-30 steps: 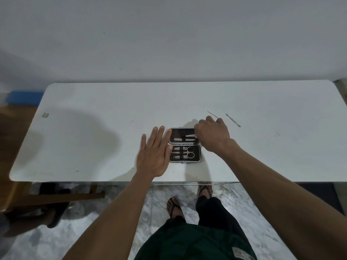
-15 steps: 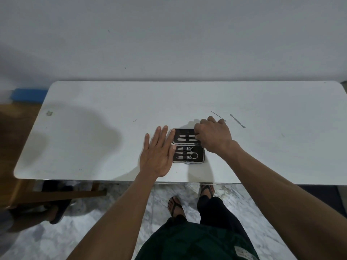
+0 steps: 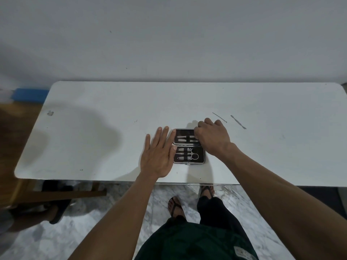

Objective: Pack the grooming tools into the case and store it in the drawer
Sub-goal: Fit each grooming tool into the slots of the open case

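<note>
On white table: open black grooming case w/ steel tools; left hand flat beside it, fingers spread; right hand fingers curled over its far half, grip unclear.

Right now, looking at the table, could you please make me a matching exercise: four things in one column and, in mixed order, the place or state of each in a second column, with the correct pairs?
Things
1. case
2. left hand
3. right hand
4. two loose thin metal tools

Places or states
A. lying bare on the table, to the right of the case
B. flat, fingers spread, at the left edge of the case
C. open, with tools strapped in both halves
D. curled over the far right part of the case

Pairs: 1-C, 2-B, 3-D, 4-A
</note>
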